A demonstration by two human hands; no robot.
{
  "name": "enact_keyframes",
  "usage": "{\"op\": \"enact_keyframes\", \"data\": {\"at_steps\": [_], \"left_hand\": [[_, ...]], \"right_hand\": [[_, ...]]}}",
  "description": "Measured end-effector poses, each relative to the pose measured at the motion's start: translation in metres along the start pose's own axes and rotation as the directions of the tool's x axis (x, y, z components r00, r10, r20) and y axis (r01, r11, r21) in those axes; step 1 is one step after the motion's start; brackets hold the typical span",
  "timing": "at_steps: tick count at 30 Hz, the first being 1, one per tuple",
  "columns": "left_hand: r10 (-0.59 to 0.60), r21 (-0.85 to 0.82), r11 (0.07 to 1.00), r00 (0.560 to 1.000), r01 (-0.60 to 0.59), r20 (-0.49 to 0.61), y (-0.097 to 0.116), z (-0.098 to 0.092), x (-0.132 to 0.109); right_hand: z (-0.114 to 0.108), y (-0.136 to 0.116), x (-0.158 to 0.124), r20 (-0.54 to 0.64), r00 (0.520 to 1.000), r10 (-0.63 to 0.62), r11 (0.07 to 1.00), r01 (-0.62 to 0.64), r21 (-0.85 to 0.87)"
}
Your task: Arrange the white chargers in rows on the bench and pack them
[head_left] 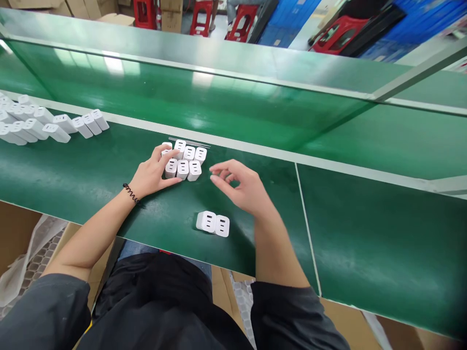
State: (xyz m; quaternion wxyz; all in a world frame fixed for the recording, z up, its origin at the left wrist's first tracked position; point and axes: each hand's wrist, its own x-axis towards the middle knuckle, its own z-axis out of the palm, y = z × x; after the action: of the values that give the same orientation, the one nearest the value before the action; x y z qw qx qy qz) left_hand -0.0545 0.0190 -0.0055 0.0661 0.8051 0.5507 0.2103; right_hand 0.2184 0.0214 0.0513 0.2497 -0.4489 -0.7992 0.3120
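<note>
Head camera, near above bench (383,233), facing forward, down

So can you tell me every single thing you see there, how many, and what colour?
Clustered blocks: seven visible, white, at the left hand
Separate blocks: two, white, nearer the person
Far-left blocks: many, too crowded to count, white
Thin strips: a few, grey, behind the cluster
Bench: one, green, across the middle
Shiny surface: green, beyond the bench
Stools: four, red, top
Crates: several, blue, top right
Cardboard: several pieces, brown, top left and below the bench
Bracelet: one, black, left wrist
Sleeves: two, dark, bottom
Left hand: one, bare, touching the cluster
Right hand: one, bare, right of the cluster
</note>
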Motion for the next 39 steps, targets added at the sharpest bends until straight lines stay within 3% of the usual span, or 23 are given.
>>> {"op": "enact_keyframes", "data": {"at_steps": [1,2,4,6,10,13,16,18,20,22,26,34,36,38,39], "left_hand": [[-0.014,-0.030,0.999,0.999,0.013,-0.040,-0.001,-0.001,0.000],[-0.027,-0.056,0.998,0.996,0.023,-0.086,-0.003,-0.001,0.000],[-0.050,-0.097,0.995,0.984,0.034,-0.169,-0.006,-0.002,0.000],[-0.065,-0.126,0.991,0.972,0.038,-0.224,-0.010,-0.002,0.001],[-0.070,-0.165,0.986,0.957,0.024,-0.280,-0.012,-0.005,0.002],[-0.030,-0.178,0.984,0.947,-0.029,-0.319,-0.003,-0.012,0.000],[0.117,-0.263,0.944,0.946,-0.201,-0.302,0.012,-0.019,-0.006],[0.228,-0.354,0.883,0.940,-0.309,-0.252,0.022,-0.021,-0.010],[0.284,-0.420,0.831,0.928,-0.365,-0.243,0.029,-0.021,-0.014],[0.289,-0.433,0.811,0.913,-0.394,-0.288,0.035,-0.019,-0.017],[0.263,-0.367,0.838,0.888,-0.404,-0.377,0.039,-0.017,-0.019],[0.217,-0.424,0.821,0.896,-0.382,-0.388,0.035,-0.016,-0.018],[0.117,-0.612,0.736,0.944,-0.291,-0.308,0.032,-0.016,-0.017],[-0.065,-0.874,0.483,0.993,-0.055,-0.098,0.029,-0.016,-0.016],[-0.134,-0.945,0.321,0.991,0.066,0.024,0.028,-0.016,-0.015]], "right_hand": [[-0.009,-0.004,-0.005,0.169,0.986,0.016,1.000,-0.016,0.001],[-0.016,-0.009,-0.010,0.345,0.938,0.024,1.000,-0.022,-0.010],[-0.022,-0.021,-0.022,0.589,0.807,0.045,0.997,0.002,-0.079],[-0.016,-0.032,-0.032,0.651,0.752,0.105,0.976,0.046,-0.212],[0.002,-0.042,-0.036,0.659,0.737,0.151,0.922,0.135,-0.362],[0.001,-0.037,-0.026,0.621,0.784,0.006,0.975,0.133,-0.178],[-0.004,-0.026,-0.017,0.404,0.905,-0.134,0.989,0.096,0.115],[0.000,-0.019,-0.013,0.241,0.963,-0.122,0.946,0.039,0.321],[0.011,-0.013,-0.011,0.131,0.991,-0.040,0.864,-0.032,0.502],[0.024,-0.009,-0.009,0.101,0.994,0.050,0.779,-0.102,0.618],[0.045,-0.005,-0.003,0.201,0.971,0.127,0.680,-0.233,0.696],[0.054,-0.020,-0.008,0.204,0.967,0.153,0.667,-0.253,0.701],[0.054,-0.022,-0.011,0.229,0.970,0.082,0.644,-0.227,0.731],[0.053,-0.021,-0.012,0.250,0.968,-0.028,0.598,-0.184,0.780],[0.053,-0.019,-0.013,0.253,0.964,-0.078,0.579,-0.163,0.799]]}}
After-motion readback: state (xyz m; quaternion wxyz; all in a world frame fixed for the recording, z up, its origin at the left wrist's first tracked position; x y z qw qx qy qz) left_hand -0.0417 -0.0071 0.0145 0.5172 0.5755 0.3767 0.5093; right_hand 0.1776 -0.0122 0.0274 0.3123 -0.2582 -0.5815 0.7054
